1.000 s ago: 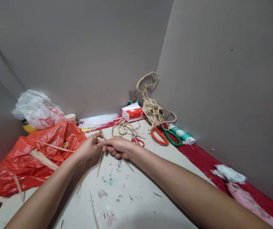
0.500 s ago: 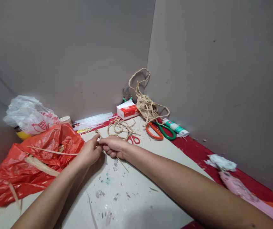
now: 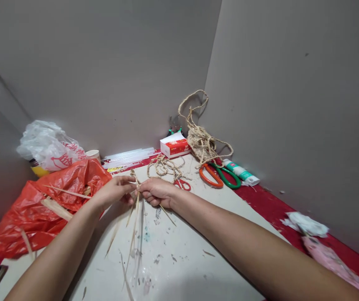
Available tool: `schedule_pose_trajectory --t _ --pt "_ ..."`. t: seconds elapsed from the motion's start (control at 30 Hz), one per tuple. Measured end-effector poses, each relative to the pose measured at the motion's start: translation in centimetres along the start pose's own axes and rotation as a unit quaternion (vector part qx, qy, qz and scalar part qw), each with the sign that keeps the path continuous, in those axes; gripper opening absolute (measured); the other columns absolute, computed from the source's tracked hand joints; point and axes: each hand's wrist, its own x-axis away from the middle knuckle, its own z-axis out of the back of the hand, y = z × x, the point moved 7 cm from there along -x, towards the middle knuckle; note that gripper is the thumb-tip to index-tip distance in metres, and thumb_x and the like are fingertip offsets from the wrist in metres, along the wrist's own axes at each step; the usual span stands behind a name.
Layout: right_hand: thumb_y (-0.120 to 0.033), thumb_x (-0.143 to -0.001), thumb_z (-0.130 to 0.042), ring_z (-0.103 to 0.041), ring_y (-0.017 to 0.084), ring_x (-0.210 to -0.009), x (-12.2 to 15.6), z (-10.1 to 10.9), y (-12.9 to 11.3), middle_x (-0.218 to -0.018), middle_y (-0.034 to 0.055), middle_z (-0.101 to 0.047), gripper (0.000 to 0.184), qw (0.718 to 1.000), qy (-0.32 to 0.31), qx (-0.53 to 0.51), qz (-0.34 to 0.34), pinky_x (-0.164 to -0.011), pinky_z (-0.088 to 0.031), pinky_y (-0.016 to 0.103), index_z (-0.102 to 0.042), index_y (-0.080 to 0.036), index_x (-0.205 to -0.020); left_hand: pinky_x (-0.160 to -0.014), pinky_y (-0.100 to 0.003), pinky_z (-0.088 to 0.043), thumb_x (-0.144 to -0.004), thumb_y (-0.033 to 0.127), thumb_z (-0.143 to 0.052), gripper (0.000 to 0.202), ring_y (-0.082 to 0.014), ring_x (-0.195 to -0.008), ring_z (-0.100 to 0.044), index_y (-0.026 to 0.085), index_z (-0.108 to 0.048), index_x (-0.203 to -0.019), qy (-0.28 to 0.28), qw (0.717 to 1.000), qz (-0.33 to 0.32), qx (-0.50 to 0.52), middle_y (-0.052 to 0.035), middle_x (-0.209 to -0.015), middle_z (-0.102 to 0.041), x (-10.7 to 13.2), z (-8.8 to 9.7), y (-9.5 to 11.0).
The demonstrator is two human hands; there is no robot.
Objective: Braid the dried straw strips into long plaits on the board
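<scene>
My right hand (image 3: pixel 156 192) is closed, pinching a plaited straw cord (image 3: pixel 133 173) whose top end shows just above the fingers. Loose straw strands (image 3: pixel 134 228) hang from the pinch toward me over the white board. One thin strand pokes out below my right wrist. My left hand (image 3: pixel 116 191) is beside it, fingers stretched toward the cord and apart from the thumb; nothing shows gripped in it. Behind the hands lies a loose coil of plaited cord (image 3: pixel 163 166), with small red-handled scissors (image 3: pixel 182 184) at its right.
A red plastic bag (image 3: pixel 19 228) of straw strips stands left. At the back are clear sticks (image 3: pixel 129 156), a red-and-white box (image 3: pixel 175 146) and a rope bundle (image 3: pixel 201 144). Orange-and-green handles (image 3: pixel 211 177), a white-and-green tube (image 3: pixel 242 172) and crumpled tissue (image 3: pixel 306 223) lie right. Grey walls rise behind.
My left hand has opened, its fingers drawn slightly back from the right hand's pinch. Loose strands now hang in sight below the cord. The view has shifted slightly left.
</scene>
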Motion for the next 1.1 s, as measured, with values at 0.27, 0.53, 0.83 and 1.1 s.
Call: schedule_pose_trajectory --t 0.27,0.53,0.83,1.1 --pt "-0.012 -0.077 -0.045 -0.011 0.002 -0.033 -0.2 -0.1 0.4 -0.041 -0.0112 -0.024 0.009 0.998 -0.061 -0.019 -0.013 -0.030 -0.009 0.012 -0.049 -0.014 -0.069 -0.056 -0.019 -0.037 -0.063 0.021 -0.066 0.019 -0.0066 -0.057 -0.050 0.012 -0.061 -0.079 -0.064 0.995 -0.054 0.061 -0.0002 -0.067 -0.061 -0.8 -0.3 -0.7" --pt "-0.016 -0.076 -0.051 -0.010 0.002 -0.035 -0.3 0.0 0.6 -0.043 -0.0112 -0.024 0.009 0.993 -0.114 0.002 -0.013 -0.031 -0.009 0.013 -0.048 -0.014 -0.068 -0.056 -0.026 -0.047 -0.061 0.016 -0.063 0.018 -0.0100 -0.053 -0.055 0.011 -0.055 -0.076 -0.139 0.970 0.011 0.199 -0.0034 -0.069 -0.060 -0.5 -1.9 -1.7" --pt "-0.019 -0.075 -0.049 -0.012 0.003 -0.033 -0.1 0.8 0.4 -0.039 -0.0105 -0.028 0.009 0.991 -0.079 0.104 -0.012 -0.030 -0.009 0.015 -0.051 -0.015 -0.067 -0.037 -0.017 -0.014 -0.064 0.022 -0.060 0.013 -0.0018 -0.038 -0.026 0.013 -0.056 -0.072 -0.085 0.990 0.007 0.109 0.0067 -0.048 -0.042 -0.5 -1.5 -1.9" --pt "-0.030 -0.080 -0.051 -0.019 0.003 -0.030 0.5 0.6 -0.1 -0.039 -0.0095 -0.032 0.022 0.972 -0.040 0.232 0.020 -0.029 -0.011 0.017 -0.052 -0.014 -0.065 -0.036 -0.020 -0.012 -0.067 0.033 -0.057 0.019 -0.0018 -0.034 -0.025 0.014 -0.053 -0.066 -0.074 0.997 0.006 0.029 0.0005 -0.056 -0.058 -0.7 -1.9 -2.5"
